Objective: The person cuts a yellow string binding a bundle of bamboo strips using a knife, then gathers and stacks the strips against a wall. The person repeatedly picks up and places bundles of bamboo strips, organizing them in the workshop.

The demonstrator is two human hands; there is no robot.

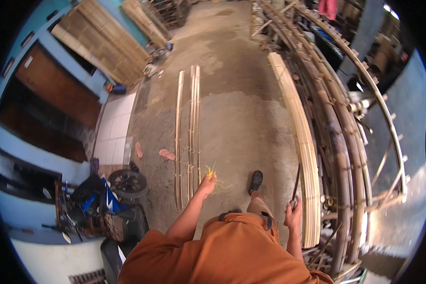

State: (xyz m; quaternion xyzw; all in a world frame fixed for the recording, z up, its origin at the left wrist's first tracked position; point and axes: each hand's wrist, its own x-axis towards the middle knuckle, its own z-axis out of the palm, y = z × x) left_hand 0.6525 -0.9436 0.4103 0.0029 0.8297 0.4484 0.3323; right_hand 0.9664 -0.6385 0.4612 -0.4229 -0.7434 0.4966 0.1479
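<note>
My left hand (207, 184) is closed around a small bunch of thin yellow strands (209, 173), whose loose ends stick out past the fingers. Down at my right side, my right hand (293, 214) grips a long, narrow dark tool (296, 182) that looks like a blade; its exact kind is hard to make out. Beside it lies a long stack of pale split bamboo strips (304, 156). Left of my left hand, several bamboo strips (192, 123) lie lengthwise on the concrete floor.
Thick bamboo poles (333, 128) are piled along the right, with a curved pole frame (388, 118) beyond. A blue motorcycle (99, 199) stands at the left, near pink sandals (166, 154). Woven bamboo panels (102, 40) lean on the far-left wall. My foot wears a black sandal (255, 181).
</note>
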